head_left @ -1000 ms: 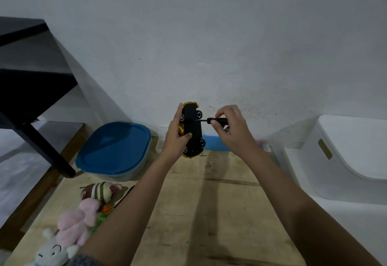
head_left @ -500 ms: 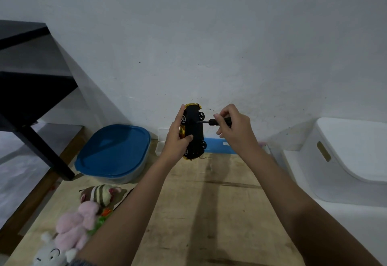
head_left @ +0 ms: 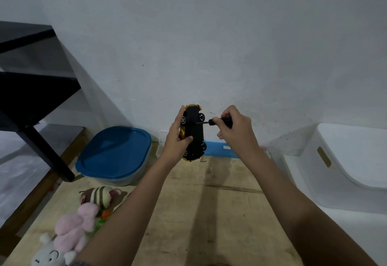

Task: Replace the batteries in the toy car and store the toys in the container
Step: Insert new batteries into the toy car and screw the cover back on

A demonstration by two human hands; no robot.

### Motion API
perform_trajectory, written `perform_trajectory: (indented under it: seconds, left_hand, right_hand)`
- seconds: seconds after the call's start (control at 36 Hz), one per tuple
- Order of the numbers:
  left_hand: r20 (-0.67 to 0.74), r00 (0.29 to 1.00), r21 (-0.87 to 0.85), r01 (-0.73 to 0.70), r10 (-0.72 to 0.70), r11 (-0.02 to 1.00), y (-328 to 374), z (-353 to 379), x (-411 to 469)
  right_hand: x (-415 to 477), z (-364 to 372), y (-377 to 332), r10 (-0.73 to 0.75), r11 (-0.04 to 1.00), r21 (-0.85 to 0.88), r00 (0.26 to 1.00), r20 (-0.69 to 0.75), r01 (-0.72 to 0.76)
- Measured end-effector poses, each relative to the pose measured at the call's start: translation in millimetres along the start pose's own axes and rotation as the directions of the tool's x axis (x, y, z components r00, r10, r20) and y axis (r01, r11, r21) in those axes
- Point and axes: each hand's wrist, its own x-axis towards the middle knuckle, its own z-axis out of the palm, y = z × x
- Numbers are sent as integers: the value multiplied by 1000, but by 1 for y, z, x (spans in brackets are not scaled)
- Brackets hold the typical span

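Note:
My left hand grips a yellow toy car held upright above the wooden table, its black underside and wheels turned toward me. My right hand pinches a small black screwdriver whose tip touches the car's underside near the upper wheels. A clear container with a blue lid sits closed at the table's back left. Plush toys lie at the front left: a brown striped one, a pink one and a white one.
A white plastic bin stands to the right of the wooden table. A black shelf frame leans in at the left. A flat blue item and a small clear box lie against the white wall behind the car.
My right fingers have shifted around the screwdriver handle, as in a turn. The car and my left hand stay nearly in place; the view has tilted a little.

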Motion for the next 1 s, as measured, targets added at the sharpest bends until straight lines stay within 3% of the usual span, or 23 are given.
perform_trajectory:
  seconds: [0.44,0.81,0.92,1.0]
  left_hand:
    - [-13,999,58,38,-37,998,-4,-2,2]
    - [-20,999,-17,37,-38,999,1,-6,3]
    - [-23,999,-18,41,-42,999,-1,-9,7]
    - [-6,999,-6,41,-41,999,-2,-9,8]
  right_hand:
    - [4,4,-3,-99,990,-89,989,111,109]
    - [7,6,3,23,992,-127,994,104,-10]
    - [7,7,4,-81,989,-111,988,132,96]
    - [9,7,6,-16,993,-116,992,127,31]
